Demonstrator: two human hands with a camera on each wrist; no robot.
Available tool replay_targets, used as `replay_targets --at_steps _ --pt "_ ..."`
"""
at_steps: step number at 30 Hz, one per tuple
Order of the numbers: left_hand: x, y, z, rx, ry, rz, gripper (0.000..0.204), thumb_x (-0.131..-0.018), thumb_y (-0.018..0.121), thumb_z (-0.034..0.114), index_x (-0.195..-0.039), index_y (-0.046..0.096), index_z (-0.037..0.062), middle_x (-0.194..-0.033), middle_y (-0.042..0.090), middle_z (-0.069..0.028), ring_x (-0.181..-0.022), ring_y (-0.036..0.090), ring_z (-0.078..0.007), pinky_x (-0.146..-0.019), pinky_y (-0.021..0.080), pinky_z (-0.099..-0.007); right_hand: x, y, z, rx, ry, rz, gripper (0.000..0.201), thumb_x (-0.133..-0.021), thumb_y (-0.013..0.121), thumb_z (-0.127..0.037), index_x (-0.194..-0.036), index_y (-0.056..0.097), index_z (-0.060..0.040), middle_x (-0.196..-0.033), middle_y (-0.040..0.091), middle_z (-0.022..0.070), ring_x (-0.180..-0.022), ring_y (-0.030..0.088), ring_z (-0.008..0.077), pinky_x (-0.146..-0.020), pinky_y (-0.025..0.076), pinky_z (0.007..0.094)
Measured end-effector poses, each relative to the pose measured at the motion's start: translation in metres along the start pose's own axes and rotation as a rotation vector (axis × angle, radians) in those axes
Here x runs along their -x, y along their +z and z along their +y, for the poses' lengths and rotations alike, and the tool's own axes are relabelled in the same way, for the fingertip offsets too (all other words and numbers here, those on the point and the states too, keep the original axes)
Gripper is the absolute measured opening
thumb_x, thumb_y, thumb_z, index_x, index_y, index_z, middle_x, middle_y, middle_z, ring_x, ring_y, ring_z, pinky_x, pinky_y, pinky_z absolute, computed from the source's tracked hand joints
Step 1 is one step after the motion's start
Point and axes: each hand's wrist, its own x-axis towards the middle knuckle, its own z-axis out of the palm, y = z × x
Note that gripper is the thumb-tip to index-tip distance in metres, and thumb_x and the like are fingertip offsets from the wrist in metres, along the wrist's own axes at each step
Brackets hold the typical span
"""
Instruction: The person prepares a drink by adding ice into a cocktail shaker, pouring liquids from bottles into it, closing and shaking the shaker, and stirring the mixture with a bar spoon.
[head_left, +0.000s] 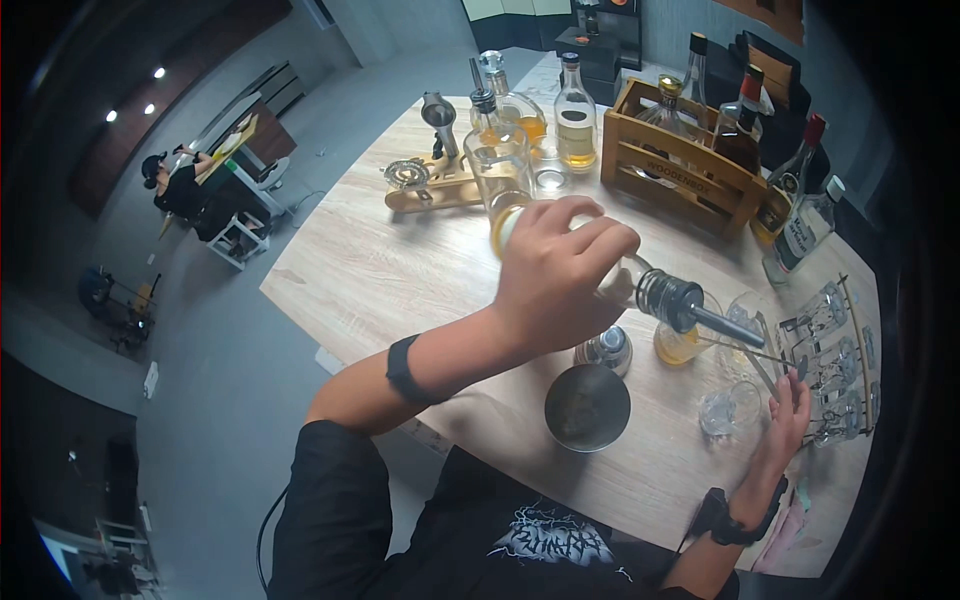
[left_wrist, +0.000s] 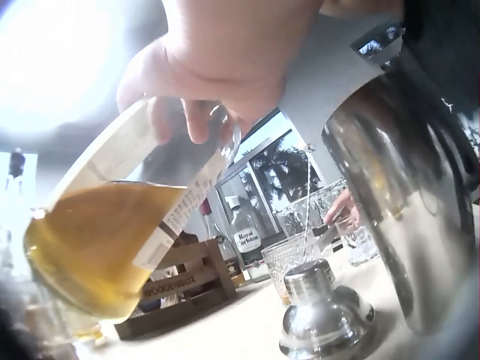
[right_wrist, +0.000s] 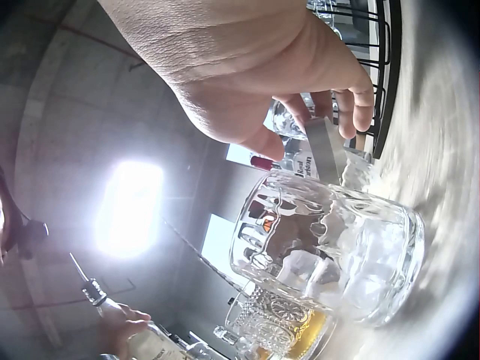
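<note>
In the head view my left hand (head_left: 560, 275) grips a tilted bottle, its metal pour spout (head_left: 725, 325) pointing right and slightly down above the glass of yellow liquid (head_left: 677, 345). Amber liquid lies in the bottle (left_wrist: 105, 247) in the left wrist view. My right hand (head_left: 785, 425) pinches flat metal tongs (right_wrist: 326, 150), whose far end is hard to make out. Just beside that hand is a clear glass of ice (right_wrist: 330, 255). A long thin spoon (left_wrist: 308, 187) leans in the patterned glass (left_wrist: 281, 259).
An open shaker tin (head_left: 587, 408) and its metal top (head_left: 606, 348) stand near the front edge. A wooden crate of bottles (head_left: 680, 175), more bottles and a bar-tool stand (head_left: 435, 193) are behind. Upturned glasses fill a rack (head_left: 835, 365) at right. Another person (head_left: 185, 195) sits far left.
</note>
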Motion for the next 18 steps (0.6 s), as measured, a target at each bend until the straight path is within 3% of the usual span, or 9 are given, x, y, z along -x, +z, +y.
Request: replay_targets --at_steps 4,8,13,18 --pt "0.006 -0.036 0.006 -0.131 -0.017 -0.003 0.034 -0.065 0.073 0.011 -0.098 0.069 0.0178 -0.087 0.072 0.0032 -0.100 0.066 -0.0254 -0.084 0.045 -0.0416 -0.001 -0.003 0.002 0.007 0.015 -0.011 0.038 -0.101 0.064 -0.030 -0.129 0.060 -0.0043 -0.120 0.061 0.0017 -0.110 0.055 0.0120 -0.099 0.040 0.0317" --pt "0.027 -0.063 0.000 -0.278 -0.001 -0.085 0.028 -0.068 0.072 0.011 -0.094 0.069 0.0195 -0.089 0.072 0.0065 -0.102 0.065 -0.0247 -0.088 0.043 -0.0406 -0.009 -0.011 0.017 -0.024 0.029 -0.024 0.039 -0.101 0.065 -0.031 -0.130 0.060 -0.0054 -0.122 0.061 0.0019 -0.114 0.056 0.0122 -0.100 0.039 0.0316" --pt "0.047 -0.093 -0.008 -0.424 0.032 -0.210 0.026 -0.069 0.075 0.016 -0.094 0.067 0.0189 -0.093 0.072 0.0064 -0.107 0.065 -0.0270 -0.091 0.042 -0.0418 -0.015 -0.012 0.026 -0.047 0.030 -0.041 0.047 -0.101 0.065 -0.033 -0.136 0.057 -0.0034 -0.135 0.058 0.0048 -0.126 0.053 0.0151 -0.105 0.037 0.0324" --pt "0.057 -0.106 -0.008 -0.534 0.089 -0.225 0.014 -0.078 0.066 0.013 -0.089 0.066 0.0213 -0.086 0.068 0.0062 -0.101 0.065 -0.0256 -0.089 0.045 -0.0413 -0.016 -0.011 0.024 -0.023 0.032 -0.038 0.043 -0.103 0.062 -0.032 -0.136 0.058 -0.0057 -0.132 0.058 0.0030 -0.124 0.052 0.0134 -0.105 0.037 0.0320"
